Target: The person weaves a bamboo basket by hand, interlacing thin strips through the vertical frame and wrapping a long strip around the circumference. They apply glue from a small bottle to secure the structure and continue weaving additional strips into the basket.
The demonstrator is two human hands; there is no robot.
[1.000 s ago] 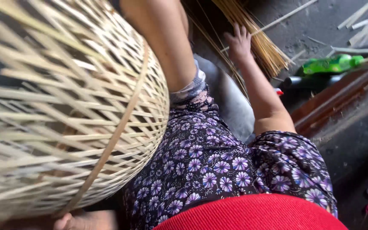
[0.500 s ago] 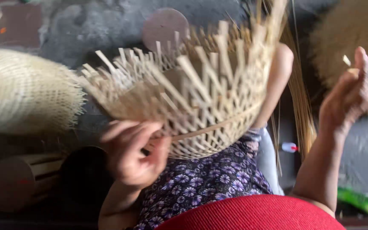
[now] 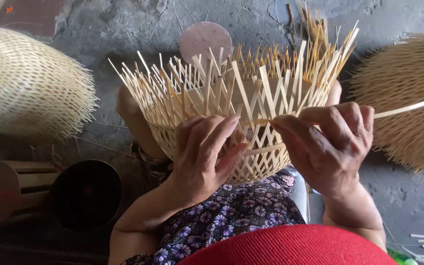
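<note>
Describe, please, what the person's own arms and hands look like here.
Both the left hand and right hand are bare: no gloves, rings or wristbands visible. The forearms are uncovered, with no sleeves reaching them. Fingernails are short and unpainted.

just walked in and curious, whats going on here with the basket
A person is weaving an unfinished bamboo basket held over their lap. The left hand steadies the woven wall, while the right hand pinches a thin bamboo strip and feeds it in among the loose upright slats. The lower part is woven; the top ends stand free. Other woven baskets lie on the concrete floor on both sides.
</note>
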